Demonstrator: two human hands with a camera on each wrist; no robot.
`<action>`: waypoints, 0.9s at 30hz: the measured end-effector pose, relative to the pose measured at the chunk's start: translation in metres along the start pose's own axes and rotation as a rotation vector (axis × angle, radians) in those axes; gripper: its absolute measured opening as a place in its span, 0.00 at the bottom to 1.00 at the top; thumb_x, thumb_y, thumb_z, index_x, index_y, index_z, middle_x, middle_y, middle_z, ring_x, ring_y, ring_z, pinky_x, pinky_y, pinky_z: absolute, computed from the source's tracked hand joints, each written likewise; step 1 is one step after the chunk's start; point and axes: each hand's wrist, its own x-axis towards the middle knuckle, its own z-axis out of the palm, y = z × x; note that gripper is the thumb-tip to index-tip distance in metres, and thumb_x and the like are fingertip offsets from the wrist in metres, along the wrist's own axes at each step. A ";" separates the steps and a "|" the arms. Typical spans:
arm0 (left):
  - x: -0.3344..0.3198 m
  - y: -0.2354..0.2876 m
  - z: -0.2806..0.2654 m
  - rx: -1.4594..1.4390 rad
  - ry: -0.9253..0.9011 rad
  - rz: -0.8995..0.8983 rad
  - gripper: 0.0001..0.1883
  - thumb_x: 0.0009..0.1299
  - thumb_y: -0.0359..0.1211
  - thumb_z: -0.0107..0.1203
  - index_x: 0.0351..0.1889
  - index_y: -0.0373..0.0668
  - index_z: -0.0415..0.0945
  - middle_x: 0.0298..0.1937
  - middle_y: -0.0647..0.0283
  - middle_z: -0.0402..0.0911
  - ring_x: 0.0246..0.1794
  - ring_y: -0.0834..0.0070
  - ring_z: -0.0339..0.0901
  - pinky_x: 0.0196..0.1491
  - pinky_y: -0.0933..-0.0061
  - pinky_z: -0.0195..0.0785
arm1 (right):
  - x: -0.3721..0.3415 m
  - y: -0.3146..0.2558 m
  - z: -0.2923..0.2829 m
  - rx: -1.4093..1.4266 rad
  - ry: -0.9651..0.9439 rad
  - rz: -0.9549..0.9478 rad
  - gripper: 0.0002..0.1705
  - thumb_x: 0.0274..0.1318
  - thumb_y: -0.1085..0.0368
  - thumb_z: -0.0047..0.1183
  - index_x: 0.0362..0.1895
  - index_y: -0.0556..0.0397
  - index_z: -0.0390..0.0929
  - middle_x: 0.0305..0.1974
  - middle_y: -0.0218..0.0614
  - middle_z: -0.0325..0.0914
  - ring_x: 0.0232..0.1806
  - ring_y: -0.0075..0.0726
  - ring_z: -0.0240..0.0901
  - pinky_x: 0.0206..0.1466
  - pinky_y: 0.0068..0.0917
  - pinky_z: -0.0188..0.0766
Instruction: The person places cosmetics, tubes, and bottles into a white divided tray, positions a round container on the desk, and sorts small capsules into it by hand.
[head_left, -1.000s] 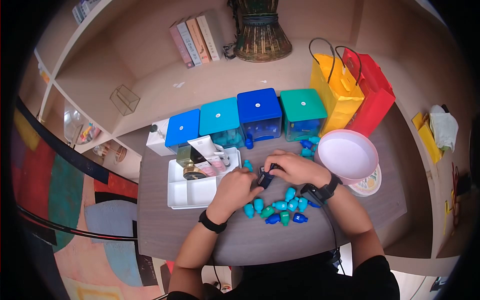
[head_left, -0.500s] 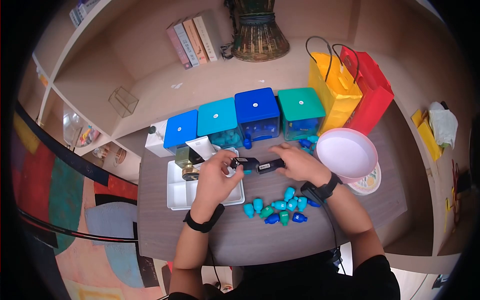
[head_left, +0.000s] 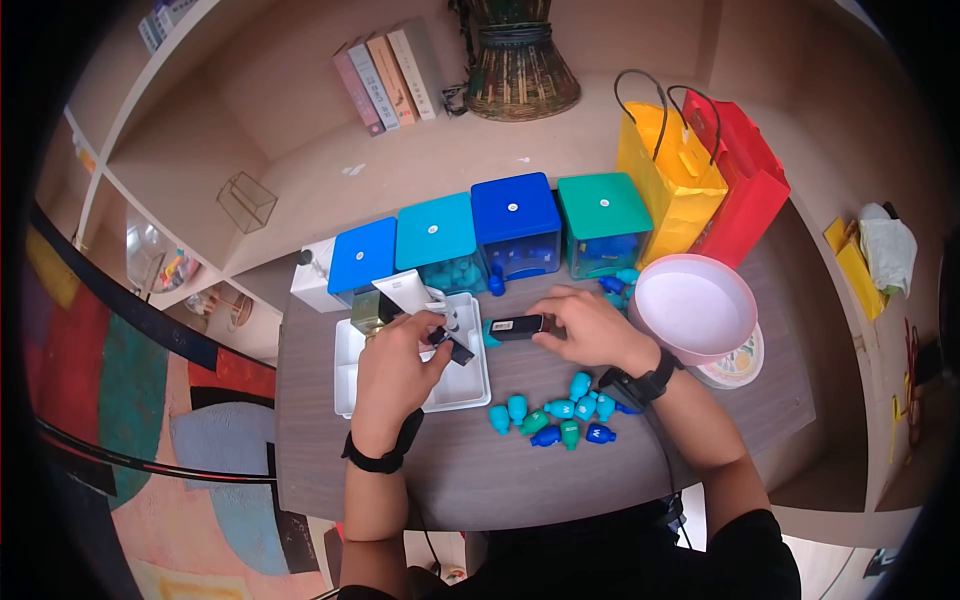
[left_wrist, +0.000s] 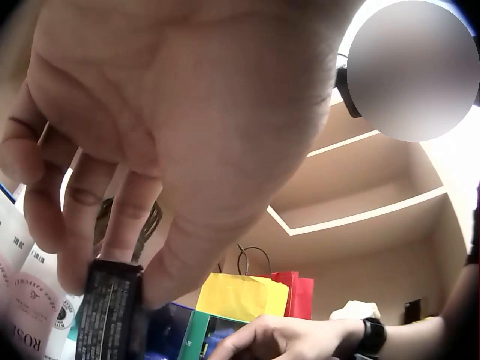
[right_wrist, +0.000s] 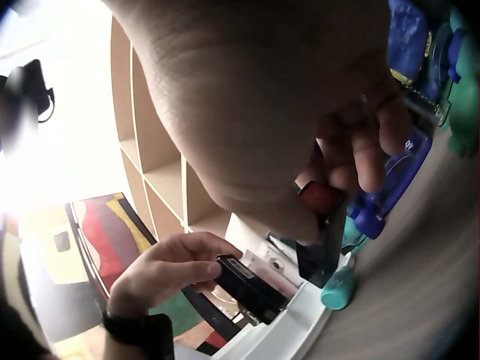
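Note:
Over the white tray (head_left: 350, 388), my left hand (head_left: 388, 368) pinches a small black box (head_left: 461, 352) between thumb and fingers. Fine print covers one side of that box in the left wrist view. My right hand (head_left: 592, 328) grips a second black box (head_left: 518, 327) by one end, to the right of the tray; a red end shows in the right wrist view. Beyond its far end a teal bottle-shaped piece (right_wrist: 338, 289) stands on the table, partly hidden in the head view. A white tube (head_left: 402, 290) and a green-gold box (head_left: 371, 311) stand in the tray's back part.
Several bottle-shaped pieces (head_left: 562, 410) in blue, teal and green lie near the front. Lidded bins (head_left: 515, 205) line the back. At right are a pink round bowl (head_left: 695, 308), a yellow bag (head_left: 672, 185) and a red bag (head_left: 745, 195).
Both hands first worked close together at mid-table, then parted, each with a black box. Since then my left hand has moved left and down over the tray; the right box has shifted slightly left.

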 end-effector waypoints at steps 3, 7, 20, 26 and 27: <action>-0.002 -0.001 -0.005 0.016 -0.048 -0.034 0.13 0.65 0.32 0.70 0.48 0.43 0.87 0.40 0.55 0.88 0.42 0.58 0.88 0.43 0.57 0.79 | -0.001 -0.008 0.004 0.117 0.053 -0.070 0.19 0.60 0.63 0.67 0.55 0.53 0.86 0.43 0.42 0.81 0.42 0.46 0.82 0.46 0.41 0.78; -0.003 -0.006 -0.006 0.064 -0.084 -0.016 0.13 0.66 0.31 0.69 0.49 0.45 0.86 0.42 0.55 0.88 0.42 0.57 0.88 0.44 0.56 0.79 | -0.002 -0.016 0.004 0.159 0.030 -0.086 0.20 0.62 0.61 0.66 0.57 0.53 0.84 0.46 0.43 0.80 0.45 0.49 0.83 0.50 0.45 0.79; -0.007 -0.010 -0.006 -0.028 -0.071 0.016 0.14 0.63 0.28 0.66 0.48 0.43 0.83 0.43 0.52 0.88 0.43 0.50 0.86 0.46 0.54 0.78 | 0.004 -0.026 0.005 0.358 0.360 -0.105 0.20 0.61 0.66 0.67 0.57 0.53 0.83 0.48 0.44 0.81 0.46 0.48 0.83 0.45 0.37 0.80; -0.009 -0.008 -0.008 0.057 -0.074 0.016 0.16 0.62 0.26 0.67 0.50 0.42 0.84 0.44 0.53 0.87 0.42 0.55 0.86 0.46 0.58 0.78 | 0.032 -0.032 0.011 0.327 0.372 -0.151 0.19 0.61 0.69 0.67 0.57 0.53 0.84 0.47 0.40 0.82 0.41 0.38 0.82 0.40 0.31 0.79; -0.010 -0.007 -0.009 0.058 -0.073 0.014 0.16 0.62 0.26 0.67 0.50 0.42 0.84 0.44 0.53 0.87 0.42 0.55 0.86 0.46 0.58 0.78 | 0.040 -0.032 0.015 0.307 0.372 -0.193 0.19 0.62 0.69 0.67 0.57 0.54 0.84 0.47 0.41 0.82 0.42 0.41 0.83 0.41 0.32 0.80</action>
